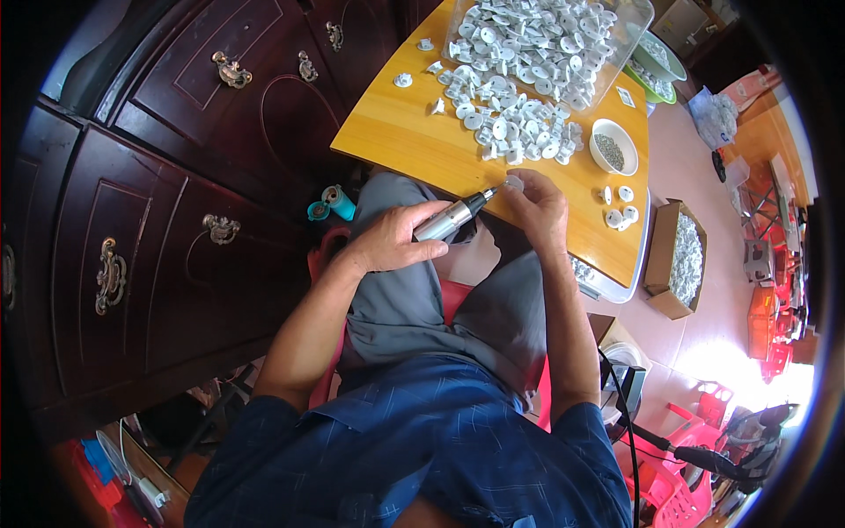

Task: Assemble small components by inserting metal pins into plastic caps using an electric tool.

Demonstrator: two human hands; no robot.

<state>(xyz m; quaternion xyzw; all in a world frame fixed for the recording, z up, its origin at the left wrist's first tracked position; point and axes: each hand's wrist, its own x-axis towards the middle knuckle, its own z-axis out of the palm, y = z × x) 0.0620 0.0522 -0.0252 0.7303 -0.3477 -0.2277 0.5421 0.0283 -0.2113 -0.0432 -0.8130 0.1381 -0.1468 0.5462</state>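
My left hand [400, 238] is wrapped round a silver and black electric screwdriver [445, 220], whose tip points up and right toward my other hand. Between the fingertips of my right hand [539, 208] is a small white plastic part [514, 183], partly covered by the fingers. The screwdriver's tip meets or nearly meets that part; contact is too small to tell. Just beyond, a loose pile of white plastic parts [502, 123] lies on the yellow wooden table [387, 114]. A white bowl [613, 146] of small metal screws stands to the right of the pile.
A clear plastic bin [638, 22] heaped with white parts takes up the table's far end. Several white parts [621, 216] sit apart near the right edge. A cardboard box [662, 255] of parts stands on the floor at right; dark wooden cabinets [176, 202] line the left.
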